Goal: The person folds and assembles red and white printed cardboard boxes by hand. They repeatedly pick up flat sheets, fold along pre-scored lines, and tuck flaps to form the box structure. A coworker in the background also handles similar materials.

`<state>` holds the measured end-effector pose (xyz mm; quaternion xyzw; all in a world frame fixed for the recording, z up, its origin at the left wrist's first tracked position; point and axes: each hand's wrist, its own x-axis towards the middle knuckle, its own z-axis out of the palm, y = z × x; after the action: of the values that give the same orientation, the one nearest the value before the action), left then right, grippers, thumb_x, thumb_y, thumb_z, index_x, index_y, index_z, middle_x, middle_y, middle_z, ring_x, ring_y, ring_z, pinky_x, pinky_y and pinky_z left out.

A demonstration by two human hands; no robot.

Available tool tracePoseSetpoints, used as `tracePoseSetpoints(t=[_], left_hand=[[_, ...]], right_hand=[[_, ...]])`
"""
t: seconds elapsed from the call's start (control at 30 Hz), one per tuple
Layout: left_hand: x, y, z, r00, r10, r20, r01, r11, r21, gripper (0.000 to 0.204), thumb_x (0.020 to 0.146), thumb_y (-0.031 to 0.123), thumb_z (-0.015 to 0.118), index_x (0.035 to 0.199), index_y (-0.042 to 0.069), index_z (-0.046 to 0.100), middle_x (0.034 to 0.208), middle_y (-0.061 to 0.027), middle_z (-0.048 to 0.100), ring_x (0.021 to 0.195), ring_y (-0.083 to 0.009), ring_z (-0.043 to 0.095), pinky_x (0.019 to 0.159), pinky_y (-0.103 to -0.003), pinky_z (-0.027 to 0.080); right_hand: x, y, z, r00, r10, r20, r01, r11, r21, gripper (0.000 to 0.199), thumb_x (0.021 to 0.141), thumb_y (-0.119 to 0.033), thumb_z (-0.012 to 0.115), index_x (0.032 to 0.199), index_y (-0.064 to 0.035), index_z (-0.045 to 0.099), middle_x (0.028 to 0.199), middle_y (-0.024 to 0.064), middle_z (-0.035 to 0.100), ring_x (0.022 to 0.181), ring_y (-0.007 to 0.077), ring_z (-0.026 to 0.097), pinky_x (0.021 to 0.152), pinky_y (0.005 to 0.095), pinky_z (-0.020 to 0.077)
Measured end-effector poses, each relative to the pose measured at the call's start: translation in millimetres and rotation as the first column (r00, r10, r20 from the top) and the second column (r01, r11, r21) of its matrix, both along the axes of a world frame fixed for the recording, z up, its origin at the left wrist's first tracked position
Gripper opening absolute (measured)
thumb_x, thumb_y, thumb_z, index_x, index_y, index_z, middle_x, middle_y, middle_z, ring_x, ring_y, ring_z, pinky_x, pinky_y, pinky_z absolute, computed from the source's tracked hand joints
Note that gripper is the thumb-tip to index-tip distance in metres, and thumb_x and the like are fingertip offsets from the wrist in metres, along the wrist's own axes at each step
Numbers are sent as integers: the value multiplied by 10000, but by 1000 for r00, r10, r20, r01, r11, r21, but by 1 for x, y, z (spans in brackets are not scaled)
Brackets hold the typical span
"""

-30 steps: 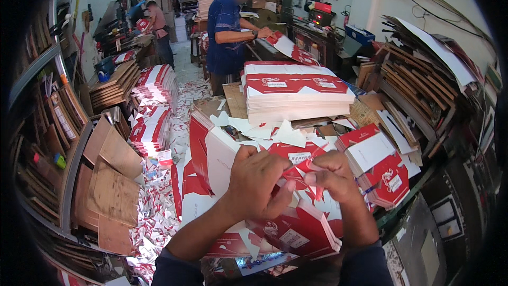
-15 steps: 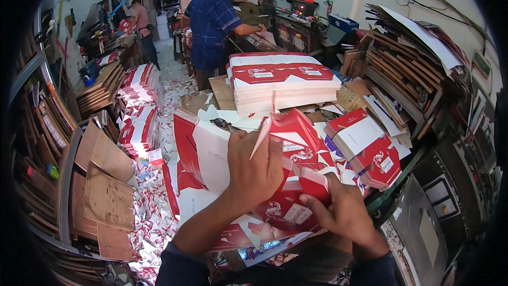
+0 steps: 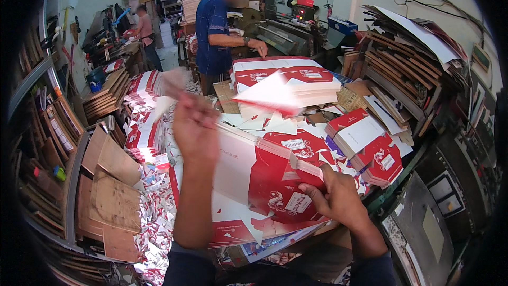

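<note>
My right hand [image 3: 338,193] grips the edge of a thick stack of red and white printed carton blanks [image 3: 278,180], thumb on top and fingers round the far side. The stack lies tilted in front of me, its cut edges fanned. My left hand [image 3: 196,124] is raised left of the stack, its fingers smeared by motion. A blurred reddish paper scrap [image 3: 173,83] shows just beyond those fingers; whether they still touch it I cannot tell. A blurred white and red piece of card [image 3: 272,95] appears in front of the tall stack of printed sheets [image 3: 288,87].
Smaller bundles of cartons [image 3: 365,145] sit at the right. Paper scraps [image 3: 159,222] litter the floor at left, beside wooden boards [image 3: 114,201] and floor stacks [image 3: 143,122]. Across the tall stack a co-worker [image 3: 214,37] reaches over it; another person [image 3: 145,32] stands far back.
My left hand has swung left and up, away from the stack. The white and red card now appears over the tall stack's front. The co-worker's hand has come over that stack.
</note>
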<state>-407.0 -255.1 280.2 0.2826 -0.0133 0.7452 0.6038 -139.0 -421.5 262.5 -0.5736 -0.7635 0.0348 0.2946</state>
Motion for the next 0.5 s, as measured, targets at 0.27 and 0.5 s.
tracePoseSetpoints(t=[0.27,0.5], left_hand=[[-293,67,-65,-414,365,-834,-869,112,481,422,942,298,596,1170,-56,616,1034,-245,665,944,-409,642,841,-457,491],[-175,26,-92,-234,440,-867,-660,583,474,625,904,374,744,1301,-77,571,1185,-197,654,1015,-317,632,956,-394,478]], right_hand=[[-7,3,2,994,33,-105,-33,999,-1,395,923,-345,748,926,-8,543,636,173,611,575,377,643,541,448,483],[1,0,-4,988,4,-153,-4,1000,-2,385,918,-309,764,987,17,571,678,172,655,583,303,689,539,383,527]])
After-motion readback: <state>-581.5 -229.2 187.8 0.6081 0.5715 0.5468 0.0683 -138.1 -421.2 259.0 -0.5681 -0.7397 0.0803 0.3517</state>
